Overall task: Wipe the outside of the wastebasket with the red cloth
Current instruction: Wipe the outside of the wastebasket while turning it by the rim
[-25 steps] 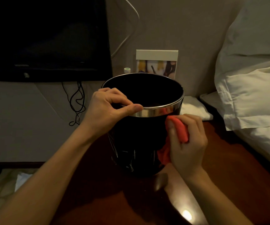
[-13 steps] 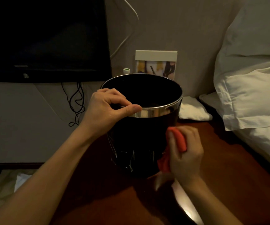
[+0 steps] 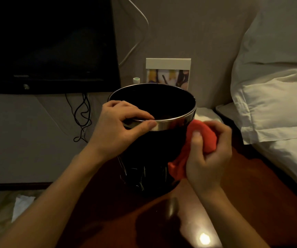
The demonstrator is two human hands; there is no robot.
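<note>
I have the wastebasket (image 3: 149,154) standing upright on the dark red worktop (image 3: 251,185), set toward its far edge, its long axis vertical and its open mouth pointing straight up at me. It is a glossy black round tub with a polished metal band at the rim; I judge it light and stiff, likely to skid or turn on the shiny wood if pushed from one side, and slick enough that the best hold is the rim itself. That is where my left hand (image 3: 119,127) is: fingers curled over the near-left lip into the opening, thumb pressed along the metal band outside, pinching the rim to brace it. My right hand (image 3: 210,153) grips the red cloth (image 3: 196,138), bunched into a soft wad, fingers and thumb curled round it, and holds it against the upper right outside wall just under the band; a loose tail of cloth hangs down along the side. The cloth is limp and will conform to the curve. Behind the basket a small framed picture (image 3: 168,72) leans at the wall beside a little white bottle (image 3: 136,81); a dark screen (image 3: 45,42) lies far left, and white pillows (image 3: 276,97) crowd the worktop's right edge.
</note>
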